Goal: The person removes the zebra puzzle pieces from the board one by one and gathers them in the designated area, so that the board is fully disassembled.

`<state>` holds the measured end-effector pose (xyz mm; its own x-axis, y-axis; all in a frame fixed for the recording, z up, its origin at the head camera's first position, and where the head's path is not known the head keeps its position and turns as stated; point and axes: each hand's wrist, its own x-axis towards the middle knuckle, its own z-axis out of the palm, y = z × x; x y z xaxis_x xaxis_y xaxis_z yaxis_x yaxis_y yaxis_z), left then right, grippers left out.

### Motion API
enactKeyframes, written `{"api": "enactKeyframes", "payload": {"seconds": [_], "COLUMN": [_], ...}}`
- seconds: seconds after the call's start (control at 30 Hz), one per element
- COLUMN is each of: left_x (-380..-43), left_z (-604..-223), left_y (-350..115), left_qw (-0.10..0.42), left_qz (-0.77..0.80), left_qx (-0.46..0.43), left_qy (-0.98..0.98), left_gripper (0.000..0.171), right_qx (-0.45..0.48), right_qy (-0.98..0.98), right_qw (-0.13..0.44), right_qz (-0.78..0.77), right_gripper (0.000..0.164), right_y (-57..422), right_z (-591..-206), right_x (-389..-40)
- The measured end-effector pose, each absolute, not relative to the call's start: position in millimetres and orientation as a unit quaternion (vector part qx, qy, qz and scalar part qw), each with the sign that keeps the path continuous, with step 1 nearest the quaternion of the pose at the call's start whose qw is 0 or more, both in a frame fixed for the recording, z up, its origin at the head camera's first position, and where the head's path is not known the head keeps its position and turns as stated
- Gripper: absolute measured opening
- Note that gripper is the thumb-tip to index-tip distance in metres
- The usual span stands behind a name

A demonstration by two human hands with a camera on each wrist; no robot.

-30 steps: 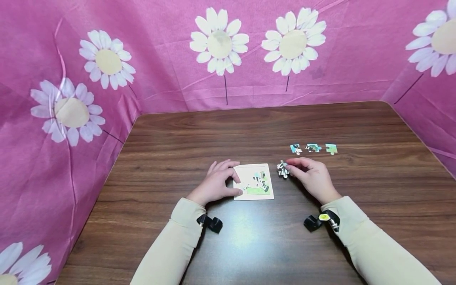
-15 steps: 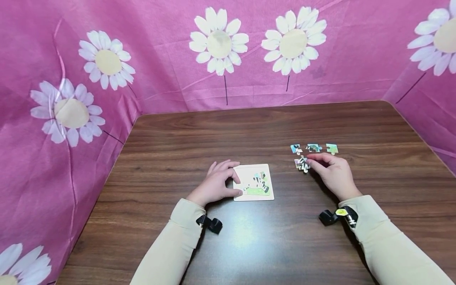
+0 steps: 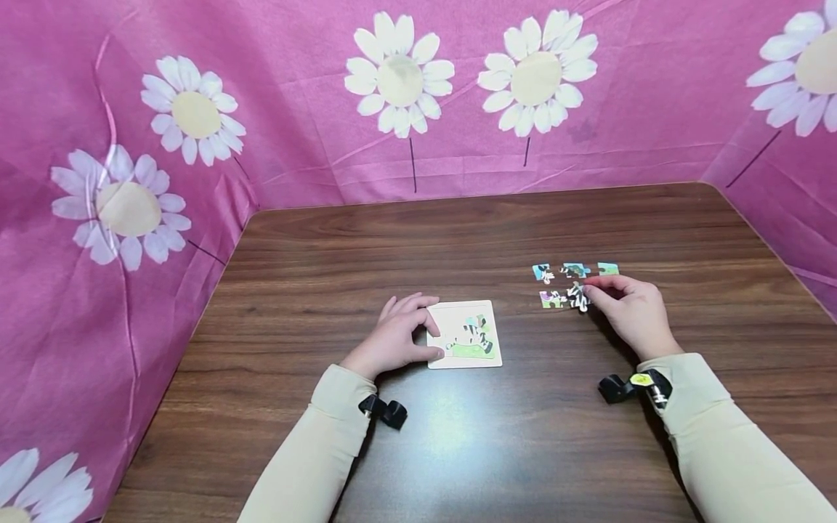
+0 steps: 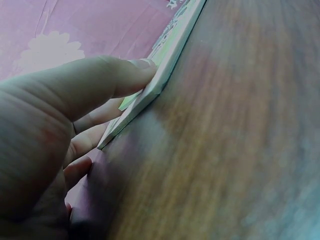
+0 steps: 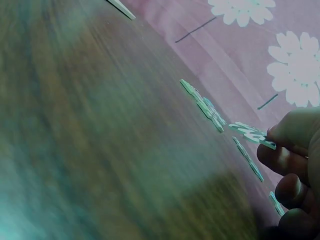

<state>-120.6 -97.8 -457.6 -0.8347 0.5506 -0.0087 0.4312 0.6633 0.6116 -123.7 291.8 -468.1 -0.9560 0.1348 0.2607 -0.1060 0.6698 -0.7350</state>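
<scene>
My left hand [image 3: 397, 335] holds the left side of a pale square puzzle board [image 3: 489, 311]. In the left wrist view its thumb [image 4: 125, 75] lies on the board's face near the edge. Part of a zebra picture with green ground shows in the board. My right hand [image 3: 629, 314] pinches a black-and-white striped jigsaw piece [image 3: 578, 298] between thumb and forefinger. The right wrist view shows this piece [image 5: 247, 131] tilted above the table. Left of it lies a jigsaw piece with a purple patch [image 3: 549, 299].
Behind the right hand, a row holds a blue-cornered piece [image 3: 542, 273], a dark-and-blue piece [image 3: 575, 270] and a green piece [image 3: 607, 269], the last partly covered by the hand. The brown wooden table [image 3: 366, 247] ends at a pink flowered cloth [image 3: 288, 109].
My right hand has moved right, away from the board, carrying the striped piece. The purple-patched piece has come into sight. My left hand and the board stay put.
</scene>
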Motion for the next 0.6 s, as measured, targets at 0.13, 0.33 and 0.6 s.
{"api": "enactKeyframes", "payload": {"seconds": [0.13,0.33,0.6], "left_x": [-121,-121,-120], "left_z": [-458,-458,-457], "left_y": [-98,-97,-97], "left_qw": [0.100,0.103,0.098], "left_qz": [0.307,0.308,0.313], "left_qx": [0.268,0.268,0.271], "left_qy": [0.908,0.907,0.905], "left_gripper": [0.026,0.026,0.026], "right_qx": [-0.010,-0.004,0.003], "right_qy": [-0.914,-0.936,-0.947], "right_qw": [0.146,0.123,0.088], "right_qz": [0.379,0.331,0.308], "right_gripper": [0.019,0.018,0.018], "right_y": [296,301,303], "right_z": [-467,-467,-466], "right_x": [-125,-127,-129]}}
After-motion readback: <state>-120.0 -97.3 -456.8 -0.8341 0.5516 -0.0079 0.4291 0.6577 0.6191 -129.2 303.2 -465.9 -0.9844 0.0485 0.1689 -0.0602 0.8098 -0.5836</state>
